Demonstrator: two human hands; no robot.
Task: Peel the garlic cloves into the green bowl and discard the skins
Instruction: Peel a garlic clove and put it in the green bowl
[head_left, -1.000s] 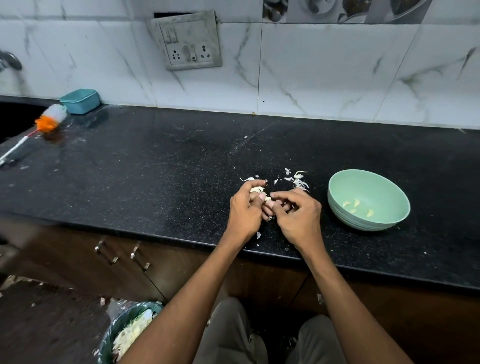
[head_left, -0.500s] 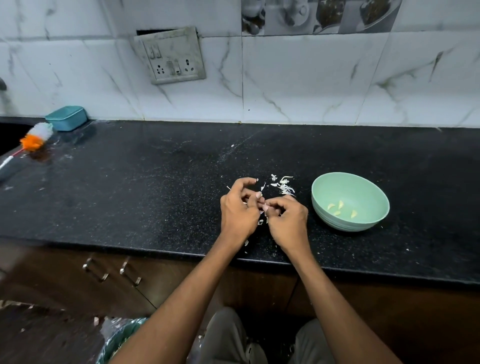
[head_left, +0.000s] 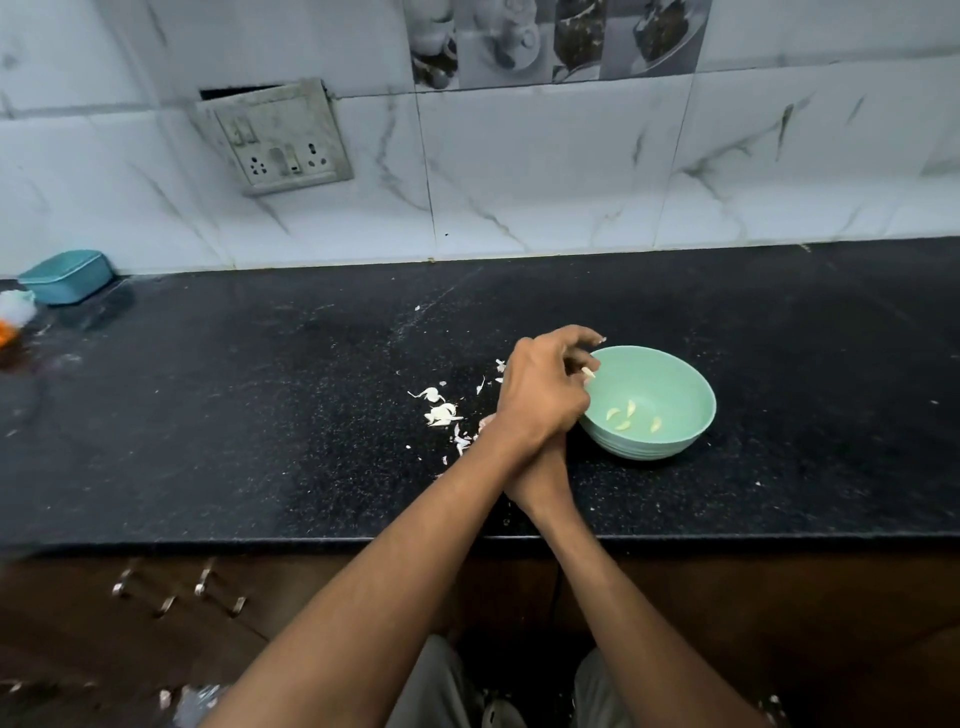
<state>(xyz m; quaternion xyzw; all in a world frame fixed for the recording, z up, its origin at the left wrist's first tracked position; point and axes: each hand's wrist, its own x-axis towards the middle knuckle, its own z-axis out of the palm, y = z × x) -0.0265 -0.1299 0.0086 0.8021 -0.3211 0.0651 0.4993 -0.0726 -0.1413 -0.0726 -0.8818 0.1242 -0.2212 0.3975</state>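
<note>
On the black speckled counter (head_left: 260, 415), a green bowl (head_left: 675, 384) sat right of centre with a few peeled garlic cloves (head_left: 626, 415) lying in its bottom. To the left of the bowl, white garlic skins (head_left: 441, 413) lay scattered on the dark stone. The person's left hand (head_left: 543, 395) reached across to the bowl's near-left rim, its fingers curled and pinching a pale clove (head_left: 588, 371) just over the edge. The right hand (head_left: 537, 480) lay underneath the left wrist and was mostly hidden, so whether it held anything could not be told. Both forearms crossed at the counter's near edge.

Behind the counter rose a wall of white marbled tiles (head_left: 545, 171), with one picture tile of tableware at the top. A grey switch and socket plate (head_left: 278, 137) hung tilted on the wall to the left. At the far left of the counter a small teal box (head_left: 67, 275) stood against the wall, with a blurred white and orange object (head_left: 13, 317) beside it at the frame's edge. Below the counter ran dark wooden cabinets with metal handles (head_left: 176, 590).
</note>
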